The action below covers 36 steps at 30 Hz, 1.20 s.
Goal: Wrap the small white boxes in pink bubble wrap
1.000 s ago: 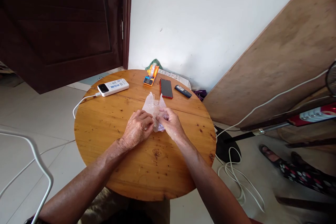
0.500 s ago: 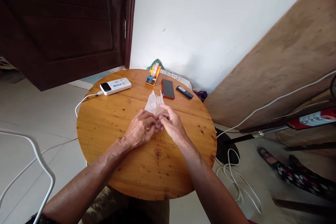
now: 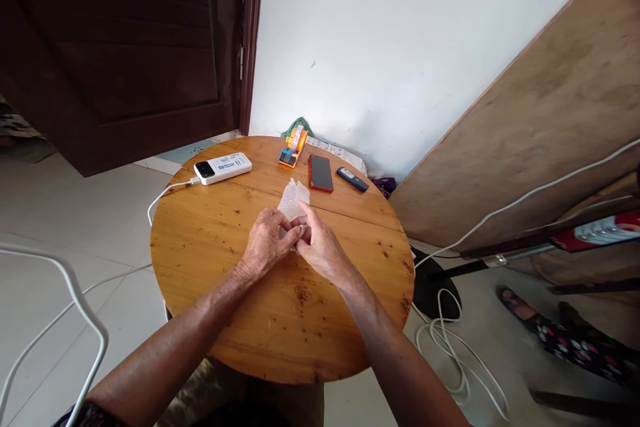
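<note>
Head view: both hands meet over the middle of the round wooden worktop [image 3: 270, 327], working a piece of bubble wrap [image 3: 294, 199]. Wrap sits between them, its far part sticking out beyond the fingers, its near part mostly hidden under them. Left hand [image 3: 267, 237], palm down – fingers curled together, thumb towards the right hand, looks clamped on the near left edge of the wrap. Right hand [image 3: 321, 245] comes in from the right: thumb and lower fingers look closed on the near end, index finger apart from them and pointing to the far side, along the wrap. Fingertips overlap, so exact contact is hard to tell; whether anything is inside the wrap, cannot tell.

Progress, judged from how it lies: partway. Near end gathered in the fingers; far end loose and unfolded, no tape seen on it.

Rest of the worktop: orange tape dispenser [image 3: 293, 148] at the far edge, untouched; red-edged phone [image 3: 321, 173] just right of it, beyond the wrap; dark handset [image 3: 353, 179] far right; white power bank [image 3: 223, 168] far left, white cable [image 3: 175, 186] plugged into its left end – all apart from the hands.
</note>
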### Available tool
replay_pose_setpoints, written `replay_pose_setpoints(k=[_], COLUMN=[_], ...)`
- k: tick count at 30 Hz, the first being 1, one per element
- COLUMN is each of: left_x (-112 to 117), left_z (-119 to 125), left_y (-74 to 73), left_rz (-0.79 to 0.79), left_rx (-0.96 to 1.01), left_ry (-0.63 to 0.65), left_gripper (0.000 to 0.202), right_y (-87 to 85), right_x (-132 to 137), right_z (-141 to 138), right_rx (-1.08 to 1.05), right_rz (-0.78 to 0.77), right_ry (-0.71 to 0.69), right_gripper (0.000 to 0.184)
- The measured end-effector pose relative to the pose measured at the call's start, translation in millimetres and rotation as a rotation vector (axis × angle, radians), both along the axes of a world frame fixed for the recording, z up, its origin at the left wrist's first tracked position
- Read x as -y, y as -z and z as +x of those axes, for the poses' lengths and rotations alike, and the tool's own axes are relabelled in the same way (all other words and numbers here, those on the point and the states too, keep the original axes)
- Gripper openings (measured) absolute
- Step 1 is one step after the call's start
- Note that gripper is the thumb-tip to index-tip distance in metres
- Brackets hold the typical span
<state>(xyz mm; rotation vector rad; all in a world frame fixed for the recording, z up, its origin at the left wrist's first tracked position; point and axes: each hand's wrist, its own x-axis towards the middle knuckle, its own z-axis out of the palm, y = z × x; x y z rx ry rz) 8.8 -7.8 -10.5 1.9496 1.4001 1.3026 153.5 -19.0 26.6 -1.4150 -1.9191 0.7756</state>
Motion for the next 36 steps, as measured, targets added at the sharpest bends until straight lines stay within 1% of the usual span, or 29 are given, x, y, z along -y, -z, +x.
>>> replay_pose_setpoints(k=[3,6,8,9,11,12,14,15,16,18,20,21,25,27,30,32,34,36], left_x=[-2,-1,0,0,0,0,-2,-3,-4,-6,-7,-7,-7,-6,-6,-4,-1,1], left_z=[1,2,3,3,4,3,2,2,1,0,1,1,4,4,5,5,5,5], left_y=[2.7,4.4,5.2,5.6,6.2,6.5,7.1,7.4,7.7,8.1,8.2,8.1,7.3,7.4,8.2,8.2,6.9,4.7], left_rz=[-0.005,0.014,0.031,0.043,0.064,0.071,0.071,0.062,0.051,0.028,0.013,0.011,0.009,-0.005,-0.022,-0.011,0.023,0.062], left_rx=[-0.006,-0.023,-0.044,-0.057,-0.083,-0.094,-0.107,-0.110,-0.109,-0.101,-0.089,-0.083,-0.063,-0.057,-0.047,-0.060,-0.102,-0.150], left_ry=[0.009,0.024,0.014,0.006,0.000,0.002,0.022,0.037,0.053,0.084,0.115,0.127,0.137,0.138,0.140,0.117,0.075,0.062], left_gripper=[0.016,0.012,0.012,0.012,0.012,0.012,0.011,0.011,0.010,0.011,0.013,0.015,0.017,0.018,0.018,0.018,0.015,0.013], right_y=[1.6,1.8,-2.3,-5.7,-13.8,-17.7,-23.0,-24.1,-24.4,-23.8,-24.5,-26.0,-36.7,-39.8,-35.5,-27.8,-18.5,-9.0], right_x=[3,3,-2,-6,-17,-25,-40,-47,-54,-64,-69,-70,-70,-73,-83,-92,-100,-106], right_z=[4,15,24,28,34,34,31,28,25,20,20,22,34,36,28,20,14,12], right_rx=[-0.017,-0.080,-0.095,-0.071,0.044,0.124,0.298,0.400,0.496,0.647,0.724,0.741,0.738,0.726,0.706,0.700,0.703,0.702], right_rz=[-0.011,-0.060,-0.048,-0.015,0.110,0.185,0.324,0.354,0.362,0.340,0.320,0.322,0.376,0.386,0.366,0.339,0.302,0.254], right_ry=[-0.039,-0.088,-0.063,-0.037,-0.014,-0.045,-0.163,-0.222,-0.267,-0.317,-0.319,-0.309,-0.261,-0.248,-0.236,-0.229,-0.231,-0.243], right_gripper=[0.077,0.077,0.070,0.064,0.052,0.050,0.053,0.053,0.050,0.035,0.020,0.017,0.026,0.028,0.027,0.028,0.027,0.026])
